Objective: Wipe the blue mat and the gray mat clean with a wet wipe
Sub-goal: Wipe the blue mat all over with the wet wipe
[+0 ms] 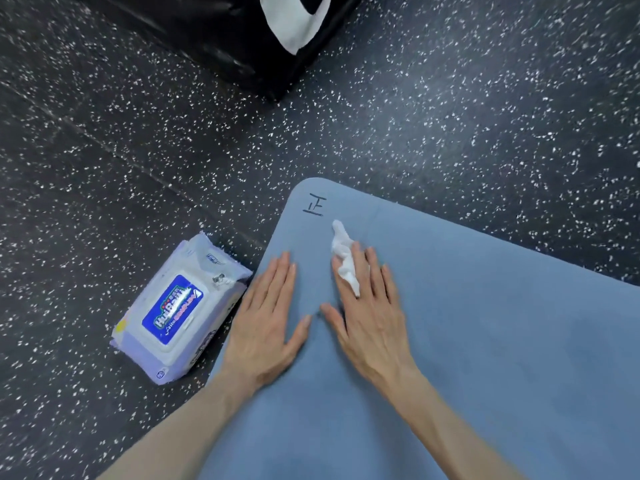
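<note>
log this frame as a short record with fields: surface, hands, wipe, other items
surface: blue mat on a dark speckled floor
left hand: flat on the mat near its edge
right hand: presses the wet wipe to the mat
mark: handwritten black mark at the mat's corner
other items: wipes pack left of the mat; black bag beyond
gray mat: not in view

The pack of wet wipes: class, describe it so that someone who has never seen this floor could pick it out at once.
Start at the blue mat on the dark speckled floor. Just off its left edge, beside the left hand, lies the pack of wet wipes. It is the only pale lilac soft packet there, with a white flip lid bearing a blue label.
</note>
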